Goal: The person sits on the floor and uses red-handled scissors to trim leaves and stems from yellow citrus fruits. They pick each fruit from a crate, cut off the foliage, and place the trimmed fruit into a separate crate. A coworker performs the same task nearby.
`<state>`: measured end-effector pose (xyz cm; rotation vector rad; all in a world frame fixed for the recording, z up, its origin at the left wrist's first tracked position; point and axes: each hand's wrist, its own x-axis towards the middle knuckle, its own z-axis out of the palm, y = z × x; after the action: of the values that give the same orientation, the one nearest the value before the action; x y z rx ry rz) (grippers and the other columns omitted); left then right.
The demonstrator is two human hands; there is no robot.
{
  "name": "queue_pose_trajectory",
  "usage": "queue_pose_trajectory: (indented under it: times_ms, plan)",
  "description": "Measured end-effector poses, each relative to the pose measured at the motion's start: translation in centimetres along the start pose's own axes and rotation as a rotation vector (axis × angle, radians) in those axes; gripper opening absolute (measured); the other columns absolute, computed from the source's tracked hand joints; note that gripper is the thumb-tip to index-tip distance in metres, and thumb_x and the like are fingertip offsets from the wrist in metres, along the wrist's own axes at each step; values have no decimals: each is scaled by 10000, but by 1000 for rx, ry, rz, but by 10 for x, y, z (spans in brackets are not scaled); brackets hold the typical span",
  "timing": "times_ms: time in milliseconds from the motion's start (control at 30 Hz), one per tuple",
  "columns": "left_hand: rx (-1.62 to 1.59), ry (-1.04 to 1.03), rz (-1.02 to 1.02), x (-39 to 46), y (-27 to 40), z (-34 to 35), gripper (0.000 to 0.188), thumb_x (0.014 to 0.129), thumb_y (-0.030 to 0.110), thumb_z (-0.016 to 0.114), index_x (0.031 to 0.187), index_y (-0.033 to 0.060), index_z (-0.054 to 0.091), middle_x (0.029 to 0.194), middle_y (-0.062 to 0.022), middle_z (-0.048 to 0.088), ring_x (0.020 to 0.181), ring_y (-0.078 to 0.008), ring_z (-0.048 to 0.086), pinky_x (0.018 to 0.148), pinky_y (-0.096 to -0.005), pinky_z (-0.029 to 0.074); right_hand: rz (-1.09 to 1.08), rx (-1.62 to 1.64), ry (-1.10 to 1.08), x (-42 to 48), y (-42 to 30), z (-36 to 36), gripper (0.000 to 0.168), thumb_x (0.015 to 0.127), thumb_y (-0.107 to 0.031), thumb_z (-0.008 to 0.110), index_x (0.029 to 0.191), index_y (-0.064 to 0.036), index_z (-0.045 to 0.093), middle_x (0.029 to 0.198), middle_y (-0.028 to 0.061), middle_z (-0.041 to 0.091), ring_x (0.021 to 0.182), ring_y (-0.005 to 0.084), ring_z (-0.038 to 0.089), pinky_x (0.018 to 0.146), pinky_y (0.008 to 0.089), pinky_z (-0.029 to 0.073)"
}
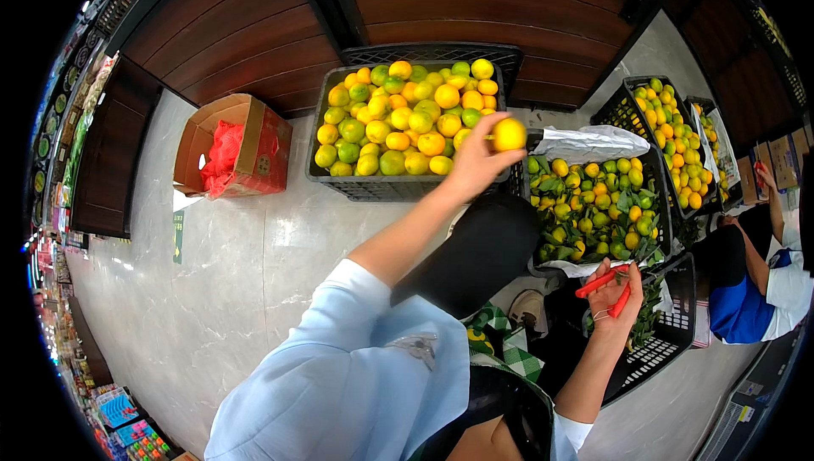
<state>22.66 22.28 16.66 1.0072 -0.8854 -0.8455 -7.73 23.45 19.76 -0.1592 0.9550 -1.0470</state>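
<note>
Between the thumb and fingers of my left hand point(474, 162) is a yellow-orange citrus fruit point(509, 134), held up near the right end of a black plastic crate point(381, 189). That crate is heaped with loose green and orange citrus fruits point(407, 119). My right hand point(615, 311), palm up, holds small hand snips with red handles point(598, 284); their blades are hard to make out. Just beyond it stands a second black crate point(662, 213), lined with white paper point(585, 145) and filled with citrus fruits point(594, 200) that have leaves among them.
A black basket point(668, 346) with leafy cuttings point(647, 311) stands beside my right forearm. At left is a red cardboard box point(270, 159) with red netting point(222, 152). Another fruit crate point(612, 114) and a seated person point(741, 302) are at right. Dark wooden panels point(477, 3) stand behind.
</note>
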Motion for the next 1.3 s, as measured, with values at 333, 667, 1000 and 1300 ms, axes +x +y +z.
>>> queue_pose_trajectory:
  times_ms: [333, 667, 1000, 1300]
  plan:
    - [1221, 226, 110, -27, -62, -80, 555, 568, 173, 750, 1061, 78, 514, 978, -116, 554, 906, -311, 460, 807, -394, 381, 41, -78, 51, 5, 13, -1, 291, 770, -258, 616, 948, -98, 451, 909, 144, 569, 790, 232, 567, 686, 371, 459]
    - [1342, 170, 162, -34, -71, -95, 558, 566, 170, 749, 1066, 88, 516, 1060, -71, 498, 994, -295, 416, 835, -409, 360, 5, -113, 27, -4, 12, 1, 301, 784, -265, 597, 952, -64, 449, 908, 135, 568, 781, 217, 566, 711, 356, 464]
    - [1353, 173, 230, -36, -73, -93, 601, 546, 180, 765, 1072, 60, 501, 1052, -123, 498, 984, -316, 427, 857, -391, 357, -14, -60, 54, -14, -1, -9, 247, 782, -277, 593, 909, -94, 488, 874, 122, 578, 778, 220, 561, 711, 358, 446]
    - [1376, 99, 296, -18, -31, -72, 492, 617, 148, 710, 1059, 60, 514, 966, -150, 483, 907, -326, 460, 753, -403, 396, -113, 6, 128, -5, -54, -6, 285, 748, -202, 619, 940, -74, 451, 924, 76, 550, 873, 187, 532, 756, 393, 397]
